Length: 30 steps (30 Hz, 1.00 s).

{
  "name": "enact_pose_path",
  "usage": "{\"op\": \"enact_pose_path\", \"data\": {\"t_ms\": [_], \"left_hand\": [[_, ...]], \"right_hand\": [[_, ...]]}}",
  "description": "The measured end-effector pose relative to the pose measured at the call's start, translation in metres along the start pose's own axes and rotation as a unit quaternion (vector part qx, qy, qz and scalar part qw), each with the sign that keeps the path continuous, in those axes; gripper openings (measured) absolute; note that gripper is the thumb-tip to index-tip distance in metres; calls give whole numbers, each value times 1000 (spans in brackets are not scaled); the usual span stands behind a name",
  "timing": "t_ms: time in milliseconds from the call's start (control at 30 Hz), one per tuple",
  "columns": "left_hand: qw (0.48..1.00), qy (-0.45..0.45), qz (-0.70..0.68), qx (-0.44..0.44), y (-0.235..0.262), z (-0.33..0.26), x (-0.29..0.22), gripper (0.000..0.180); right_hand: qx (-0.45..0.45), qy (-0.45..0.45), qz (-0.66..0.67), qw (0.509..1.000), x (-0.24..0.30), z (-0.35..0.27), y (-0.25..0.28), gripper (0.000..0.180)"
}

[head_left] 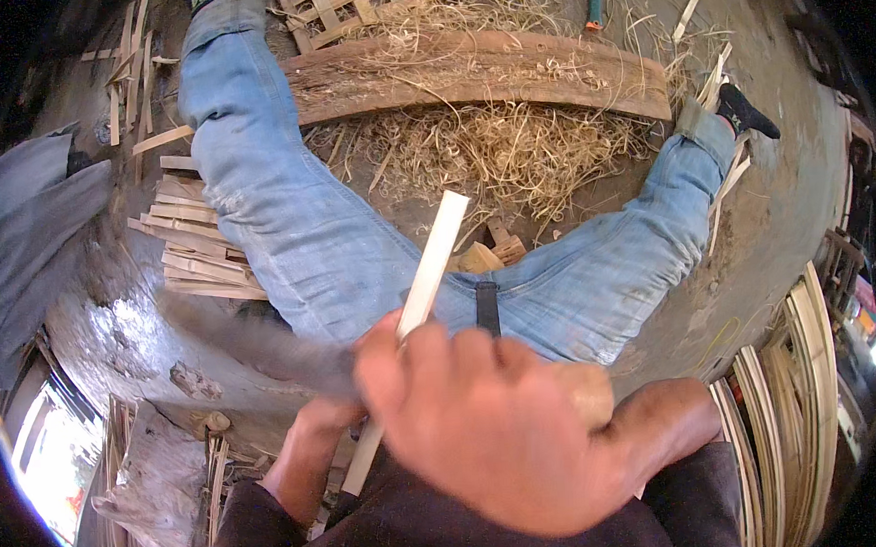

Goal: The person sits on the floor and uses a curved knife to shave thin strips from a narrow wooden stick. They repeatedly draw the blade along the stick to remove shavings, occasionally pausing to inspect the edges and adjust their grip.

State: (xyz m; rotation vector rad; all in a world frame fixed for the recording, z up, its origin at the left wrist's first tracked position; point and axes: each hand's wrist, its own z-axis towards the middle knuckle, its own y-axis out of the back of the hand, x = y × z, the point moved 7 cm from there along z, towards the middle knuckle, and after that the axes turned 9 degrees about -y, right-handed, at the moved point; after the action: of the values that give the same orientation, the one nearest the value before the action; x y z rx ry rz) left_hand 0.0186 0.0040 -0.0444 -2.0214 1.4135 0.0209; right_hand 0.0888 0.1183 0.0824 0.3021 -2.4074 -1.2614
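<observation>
My right hand (483, 418) is a closed fist in front of my lap, wrapped round a knife. The rounded end of its wooden handle (588, 394) sticks out beside my right wrist. The dark, motion-blurred knife blade (266, 354) points left. A pale, flat bamboo strip (436, 264) stands slanted, passing behind the right fist and showing again below it, close to the blade. My left hand (329, 415) is mostly hidden behind the right one; it appears closed round the strip. Whether the blade touches the strip is hidden.
Between my outstretched legs lie a curved wooden plank (478, 71) and a heap of thin shavings (492, 159). Split strips (197, 230) are piled beside my left leg. Long strips (805, 385) stand at right. A woven lattice (348, 9) and an orange-green handled tool (594, 3) lie farther off.
</observation>
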Motion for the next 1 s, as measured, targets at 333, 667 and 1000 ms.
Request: {"op": "enact_pose_path", "data": {"t_ms": [333,667,1000], "left_hand": [[994,-80,64,-29,12,10,-16,32],[974,-139,170,-46,8,8,-16,32],[968,-154,192,-44,6,11,-20,33]], "right_hand": [[-29,-6,67,997,-93,40,-53,15],[58,-71,96,991,-127,30,-88,25],[34,-23,105,994,-125,30,-81,21]]}}
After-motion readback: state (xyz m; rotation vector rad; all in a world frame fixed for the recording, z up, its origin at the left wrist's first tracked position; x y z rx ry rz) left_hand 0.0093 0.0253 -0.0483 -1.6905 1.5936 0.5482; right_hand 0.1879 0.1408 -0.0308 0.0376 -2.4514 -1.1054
